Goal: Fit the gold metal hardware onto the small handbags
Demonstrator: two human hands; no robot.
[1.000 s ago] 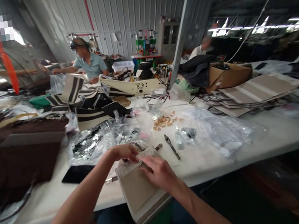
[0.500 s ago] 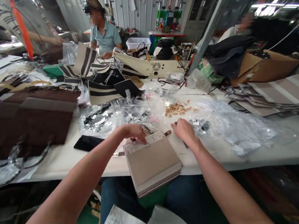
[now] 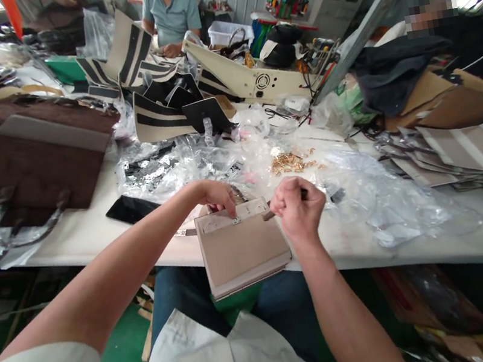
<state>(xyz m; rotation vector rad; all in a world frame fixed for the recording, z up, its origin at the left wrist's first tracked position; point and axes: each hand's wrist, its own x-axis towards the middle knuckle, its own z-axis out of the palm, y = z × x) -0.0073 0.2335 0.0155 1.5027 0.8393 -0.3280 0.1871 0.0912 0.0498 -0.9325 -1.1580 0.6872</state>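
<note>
Beige bag (image 3: 246, 250), box-like, is lying at the front edge of the tabletop (image 3: 342, 251), its near end overhanging the person's lap. Small metal fitting (image 3: 236, 220) is sitting at its upper edge. Left hand (image 3: 220, 198) is reaching 1 finger down onto the fitting; the rest of that grip is partly hidden, can't tell if it's clamping. Right hand's (image 3: 296, 203) grip is closing in a fist around 1 dark tool (image 3: 268, 216), tip pointing at the bag. Risks: fitting could be shifting out of line if that finger slides; tool could be scratching the beige face or jabbing the left hand if it slips; bag could be tipping lapward, given the overhang. Beyond, gold-coloured pieces (image 3: 291, 162) and clear plastic (image 3: 377, 202) are lying about; 1 co-worker (image 3: 171, 11) is sitting farther back.
</note>
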